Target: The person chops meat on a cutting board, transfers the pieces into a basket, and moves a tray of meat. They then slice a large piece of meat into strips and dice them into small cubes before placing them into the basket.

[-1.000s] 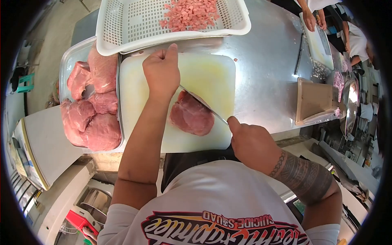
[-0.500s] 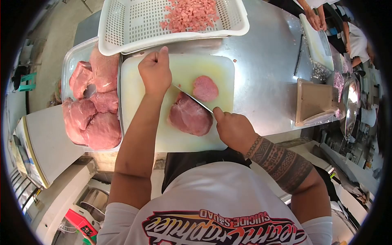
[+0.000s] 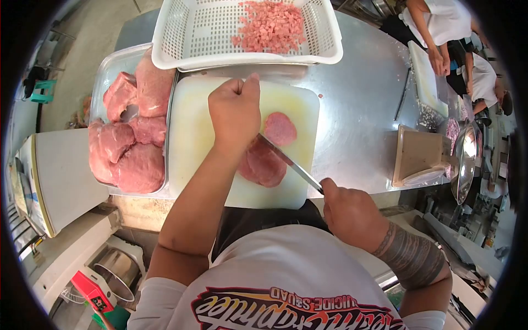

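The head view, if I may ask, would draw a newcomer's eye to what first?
Most likely the knife in the right hand, its blade slanting along one edge of the meat piece on the pale cutting board, beside a round slice. Then perhaps the large raw chunks in the tray left of the board, and the pink cubes in the white perforated basket beyond it.

A deep reddish-pink chunk of meat (image 3: 263,168) and a paler pink round slice (image 3: 280,128) show against a white cutting board (image 3: 190,129) tinged yellow. The knife blade (image 3: 291,164) is silver. Pink diced meat (image 3: 272,28) fills part of a white basket (image 3: 247,60) patterned with slots. The bench (image 3: 357,93) is silver-grey; dark geometric bands mark the right forearm's tattoo (image 3: 412,256).
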The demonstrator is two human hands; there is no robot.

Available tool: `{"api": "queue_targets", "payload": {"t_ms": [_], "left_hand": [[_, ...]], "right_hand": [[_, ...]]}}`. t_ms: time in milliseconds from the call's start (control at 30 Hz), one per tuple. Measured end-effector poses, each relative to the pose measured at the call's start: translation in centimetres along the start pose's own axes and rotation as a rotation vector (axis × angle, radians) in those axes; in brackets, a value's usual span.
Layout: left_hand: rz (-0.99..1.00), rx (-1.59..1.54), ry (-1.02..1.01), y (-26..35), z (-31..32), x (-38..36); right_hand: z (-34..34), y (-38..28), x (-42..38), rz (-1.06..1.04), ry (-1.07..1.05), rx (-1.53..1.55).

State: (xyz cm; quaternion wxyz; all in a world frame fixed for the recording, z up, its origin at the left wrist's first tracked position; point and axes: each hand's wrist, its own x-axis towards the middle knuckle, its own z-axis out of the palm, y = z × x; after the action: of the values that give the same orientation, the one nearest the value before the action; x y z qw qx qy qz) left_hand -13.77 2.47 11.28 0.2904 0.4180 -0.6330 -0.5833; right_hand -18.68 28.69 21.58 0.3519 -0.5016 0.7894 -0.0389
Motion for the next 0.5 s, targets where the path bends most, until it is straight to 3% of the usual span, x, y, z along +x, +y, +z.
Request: {"api": "queue_targets", "payload": {"t_ms": [200,400,500], "left_hand": [[-0.106,-0.191,0.032,-2.2,-0.3,2.0],[0.035,-0.013,0.076,-5.6,-1.4,3.8],[0.007,-0.023,0.064,-7.9,-1.9,4.4]], "right_hand": [[0.7,-0.2,3.2,-0.023,-0.023,-0.074],[5.1,1.1,6.8,-0.015,0.07,-0.127],[8.0,2.0,8.1,-0.039,0.168,-0.132]]}}
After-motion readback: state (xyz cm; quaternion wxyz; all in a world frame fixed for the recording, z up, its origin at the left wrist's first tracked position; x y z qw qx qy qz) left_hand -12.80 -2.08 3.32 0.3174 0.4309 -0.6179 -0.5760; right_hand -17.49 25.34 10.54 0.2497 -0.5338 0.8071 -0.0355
